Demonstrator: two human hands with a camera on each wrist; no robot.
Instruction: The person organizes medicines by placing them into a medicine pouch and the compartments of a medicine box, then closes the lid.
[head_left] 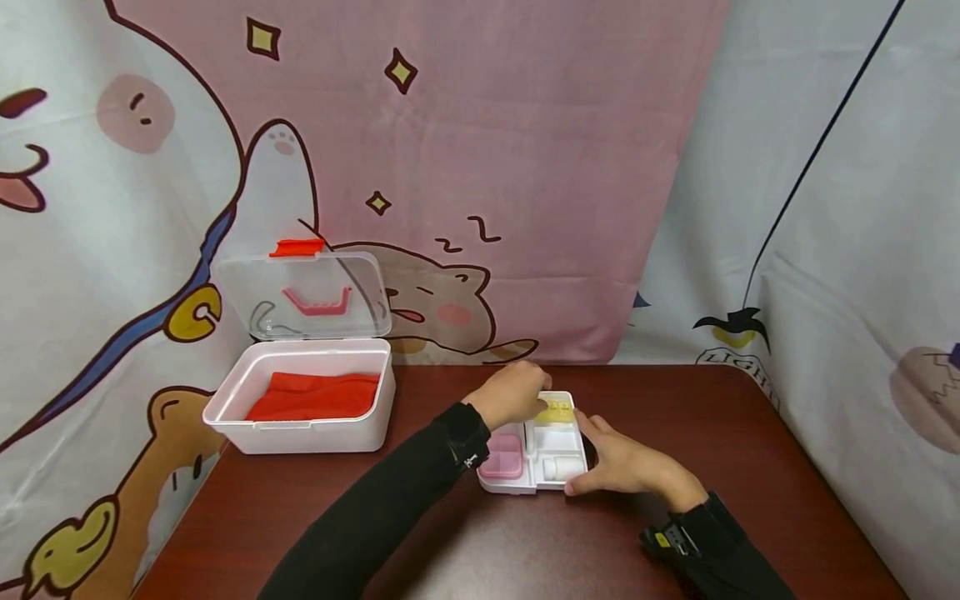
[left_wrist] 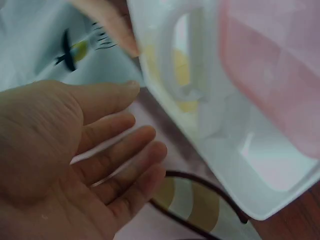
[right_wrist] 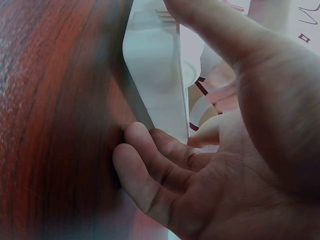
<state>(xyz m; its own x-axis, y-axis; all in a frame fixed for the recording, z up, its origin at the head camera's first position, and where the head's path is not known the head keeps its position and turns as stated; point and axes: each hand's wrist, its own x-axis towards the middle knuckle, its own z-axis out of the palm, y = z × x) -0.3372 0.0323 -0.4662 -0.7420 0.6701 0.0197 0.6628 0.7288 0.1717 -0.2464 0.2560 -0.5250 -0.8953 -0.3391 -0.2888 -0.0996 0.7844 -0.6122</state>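
Observation:
A white compartment pill case [head_left: 533, 481] lies on the table, with a pink lid [head_left: 501, 457] at its front left and yellow [head_left: 555, 412] in its back right section. A small white cylinder [head_left: 563, 468] sits in the front right section. My left hand [head_left: 513, 393] reaches over the case's back edge. In the left wrist view its fingers [left_wrist: 120, 155] extend loosely beside the case wall, holding nothing. My right hand [head_left: 626, 461] holds the case's right side, thumb at the front corner and forefinger toward the back. The right wrist view shows its other fingers [right_wrist: 150, 170] bent low by the tabletop.
To the left stands a white storage box [head_left: 315, 437] with its clear lid [head_left: 307, 283] raised. Folded red cloth [head_left: 315, 397] lies inside it. The brown table [head_left: 675, 400] ends at a printed curtain [head_left: 555, 167] behind and at the right.

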